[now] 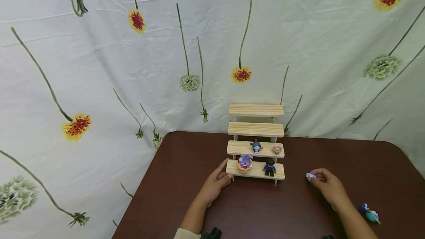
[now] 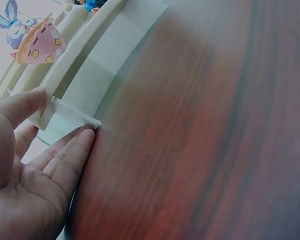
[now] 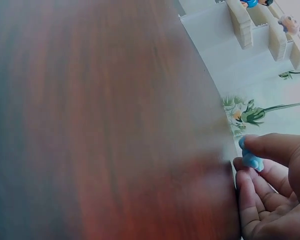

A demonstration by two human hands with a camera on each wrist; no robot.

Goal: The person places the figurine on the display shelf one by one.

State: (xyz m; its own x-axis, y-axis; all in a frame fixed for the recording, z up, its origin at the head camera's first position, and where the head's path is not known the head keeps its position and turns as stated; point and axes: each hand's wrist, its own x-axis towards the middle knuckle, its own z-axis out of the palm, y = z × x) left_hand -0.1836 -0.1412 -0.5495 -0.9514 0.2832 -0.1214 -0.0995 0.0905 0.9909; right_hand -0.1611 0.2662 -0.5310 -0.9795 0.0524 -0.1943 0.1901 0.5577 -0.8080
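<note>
Head view with both wrist views. My left hand [image 1: 216, 182] rests on the brown table [image 1: 186, 180] with fingers straight and relaxed, its fingertips [image 2: 85, 137] touching the left end of the lowest step of the wooden stepped stand [image 1: 255, 141]; it steadies the stand and grasps nothing. My right hand [image 1: 327, 183] pinches a small pale-blue and pink figure [image 1: 311, 175] between thumb and fingertips, low over the table and well to the right of the stand; the right wrist view confirms the pinch.

State of the work, as I judge it: four figures already stand on the stand. On the lowest step are a purple rabbit in a yellow cup [image 1: 245, 162] and a dark-haired figure in blue [image 1: 269, 167]. On the second step are a small grey-blue figure [image 1: 256, 146] and a little tan one [image 1: 277, 149]. The two upper steps bear nothing.

What seems left: the figure in my right hand is not yet on a step, and a blue-green toy [image 1: 370, 214] lies on the table by my right forearm, untouched.
</note>
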